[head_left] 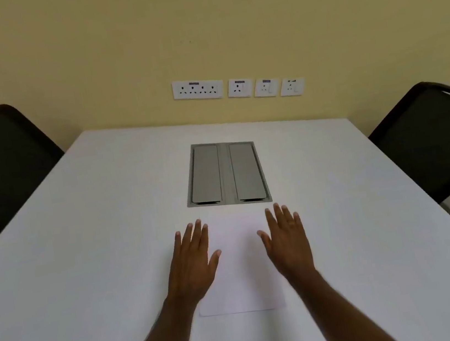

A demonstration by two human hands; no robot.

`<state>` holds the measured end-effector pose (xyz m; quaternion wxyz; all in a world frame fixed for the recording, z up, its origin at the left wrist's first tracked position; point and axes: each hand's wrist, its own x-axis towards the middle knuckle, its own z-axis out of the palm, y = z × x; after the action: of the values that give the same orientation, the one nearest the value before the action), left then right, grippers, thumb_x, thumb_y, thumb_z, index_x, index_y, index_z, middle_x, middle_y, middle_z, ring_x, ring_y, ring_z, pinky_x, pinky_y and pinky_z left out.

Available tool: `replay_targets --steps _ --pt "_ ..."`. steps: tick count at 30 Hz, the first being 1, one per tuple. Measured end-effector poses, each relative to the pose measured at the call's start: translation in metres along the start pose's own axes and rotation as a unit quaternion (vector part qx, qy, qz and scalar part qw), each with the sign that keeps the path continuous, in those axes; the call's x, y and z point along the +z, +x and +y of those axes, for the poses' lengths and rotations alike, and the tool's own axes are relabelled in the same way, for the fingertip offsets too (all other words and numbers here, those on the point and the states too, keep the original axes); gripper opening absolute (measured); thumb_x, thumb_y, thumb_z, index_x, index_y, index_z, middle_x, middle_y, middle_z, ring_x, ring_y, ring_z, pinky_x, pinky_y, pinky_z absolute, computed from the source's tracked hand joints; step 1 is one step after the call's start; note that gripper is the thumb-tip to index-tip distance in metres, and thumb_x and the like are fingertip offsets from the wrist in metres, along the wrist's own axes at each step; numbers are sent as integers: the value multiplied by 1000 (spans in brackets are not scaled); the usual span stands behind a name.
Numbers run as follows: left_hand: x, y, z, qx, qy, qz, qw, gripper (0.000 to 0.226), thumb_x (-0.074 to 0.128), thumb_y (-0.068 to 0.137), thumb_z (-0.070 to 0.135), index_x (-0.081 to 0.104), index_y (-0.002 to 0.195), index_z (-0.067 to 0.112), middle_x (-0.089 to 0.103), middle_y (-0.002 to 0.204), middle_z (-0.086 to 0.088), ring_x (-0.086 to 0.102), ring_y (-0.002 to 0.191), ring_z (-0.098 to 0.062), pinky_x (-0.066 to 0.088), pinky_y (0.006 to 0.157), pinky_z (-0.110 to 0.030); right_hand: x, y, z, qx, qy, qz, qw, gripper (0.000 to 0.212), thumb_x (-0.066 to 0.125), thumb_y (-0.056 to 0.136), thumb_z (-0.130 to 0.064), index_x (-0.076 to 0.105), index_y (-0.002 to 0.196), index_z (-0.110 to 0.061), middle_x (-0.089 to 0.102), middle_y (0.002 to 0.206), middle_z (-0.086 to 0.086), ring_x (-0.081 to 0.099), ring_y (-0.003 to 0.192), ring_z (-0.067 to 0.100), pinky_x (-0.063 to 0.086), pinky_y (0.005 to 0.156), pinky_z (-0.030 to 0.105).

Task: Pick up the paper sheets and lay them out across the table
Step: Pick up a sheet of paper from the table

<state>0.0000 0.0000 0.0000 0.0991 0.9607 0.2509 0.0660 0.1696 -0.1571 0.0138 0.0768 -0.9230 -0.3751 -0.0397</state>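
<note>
White paper sheets [242, 269] lie flat in a neat pile on the white table [86, 262], right in front of me. My left hand [193, 264] rests palm down over the pile's left edge, fingers spread. My right hand [287, 244] lies palm down over the right edge, fingers apart too. Neither hand grips anything. How many sheets are in the pile cannot be told.
A grey cable hatch with two flaps [226, 174] is set into the table just beyond the paper. A black chair [0, 164] stands at the left side, another black chair [433, 138] at the right. Wall sockets [238, 87] sit behind the table's far edge.
</note>
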Motion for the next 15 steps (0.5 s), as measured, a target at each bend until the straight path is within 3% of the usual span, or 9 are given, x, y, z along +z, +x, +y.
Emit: replay_targets --steps 5,7,10,13,15 --pt "64 6 -6 -24 27 -13 999 88 -8 97 58 41 148 6 35 157 -15 36 145 -35 23 121 -51 65 1 9 16 -16 -68 997 62 20 105 -50 17 159 -21 5 168 9 3 156 26 -1 125 42" --pt "84 6 -11 -19 30 -22 999 89 -11 96 57 37 150 5 31 159 -15 33 146 -34 18 123 -49 85 2 12 22 -22 -95 995 63 18 105 -50 12 159 -19 1 169 9 0 156 27 -2 125 42" --pt "105 1 -18 -19 30 -31 999 90 -11 96 57 38 149 3 32 158 -16 35 145 -34 30 118 -54 102 1 13 38 -27 -122 991 67 17 104 -53 7 159 -16 -2 168 10 -3 156 27 -1 125 43" --pt "117 -2 -20 -13 18 -40 999 96 -19 91 61 25 154 4 17 163 -14 20 151 -32 17 123 -51 111 -2 11 53 -26 -132 989 70 17 103 -55 10 159 -14 -3 168 11 -4 156 28 -1 126 43" --pt "120 -2 -21 -11 15 -34 999 98 -21 90 61 26 153 4 17 163 -14 20 151 -31 17 123 -50 115 -4 11 61 -18 -134 989 70 19 103 -56 11 159 -15 -2 168 11 -3 156 28 1 126 42"
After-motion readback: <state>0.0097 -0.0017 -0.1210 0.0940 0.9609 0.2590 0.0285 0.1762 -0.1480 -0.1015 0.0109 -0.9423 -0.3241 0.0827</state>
